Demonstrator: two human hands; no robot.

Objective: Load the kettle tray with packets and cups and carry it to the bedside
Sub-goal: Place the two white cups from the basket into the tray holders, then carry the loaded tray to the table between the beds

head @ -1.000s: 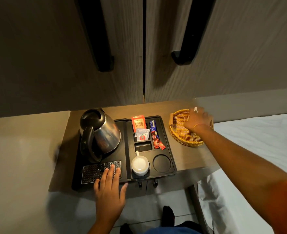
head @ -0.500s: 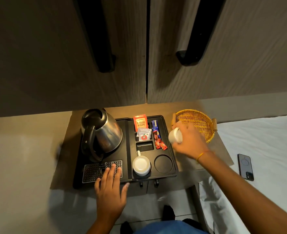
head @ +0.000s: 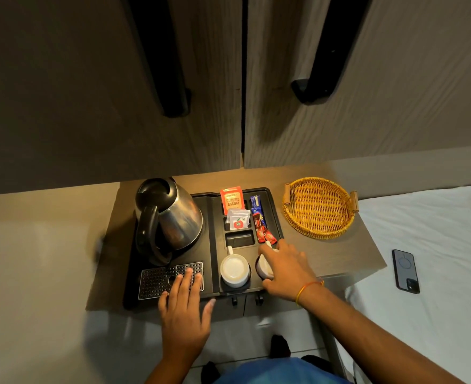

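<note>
Head view: black kettle tray (head: 215,289) sits on the wooden tabletop (head: 339,253), steel kettle (head: 170,217) on its left half. Packet slots at rear hold an orange Classic Assam tea packet (head: 232,200), white sachets (head: 238,219), blue and red stick packets (head: 259,217). First white cup (head: 234,270) stands in the left round recess. Right hand (head: 285,268) closed around a second white cup (head: 263,268) at the right recess. Left hand (head: 184,309) flat, fingers spread, on the tray's drip grille (head: 156,278). Wicker basket (head: 319,207) just right of tray; phone (head: 405,271) on the bed (head: 436,231)
</note>
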